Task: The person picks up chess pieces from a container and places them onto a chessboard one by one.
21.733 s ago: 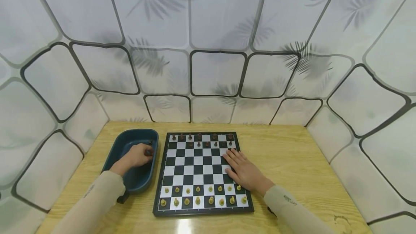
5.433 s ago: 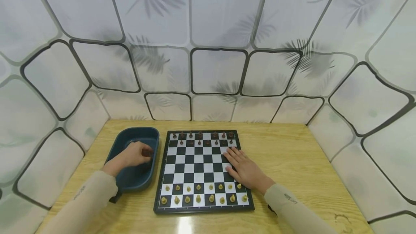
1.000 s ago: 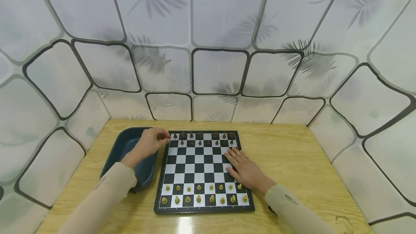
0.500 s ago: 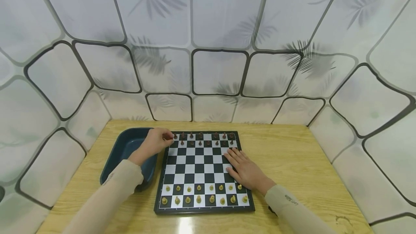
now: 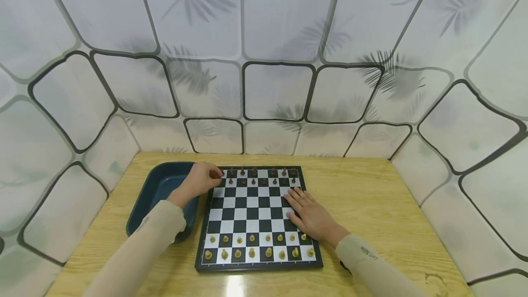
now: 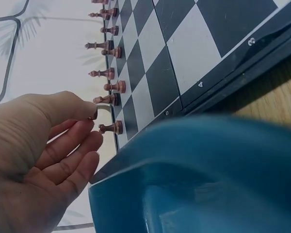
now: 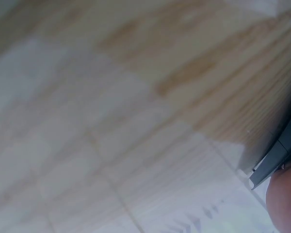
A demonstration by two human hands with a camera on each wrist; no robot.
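My left hand (image 5: 201,178) is over the far left corner of the chessboard (image 5: 246,202). In the left wrist view, its thumb and fingers pinch a small dark brown chess piece (image 6: 94,114), mostly hidden by the thumb. A brown rook (image 6: 111,127) stands on the corner square close to the fingertips. More brown pieces (image 5: 254,171) fill most of the two far rows. My right hand (image 5: 312,214) lies flat with straight fingers on the board's right side. Yellow pieces (image 5: 252,252) stand in the two near rows.
A dark blue plastic bin (image 5: 142,207) stands left of the board, under my left forearm. The wooden table (image 5: 354,187) meets patterned curtain walls (image 5: 276,90) at the back and sides.
My left hand has come from the bin to the board's far left corner, shifting slightly right over the last second. Several brown pieces were added since the oldest frame. The right hand stays put.
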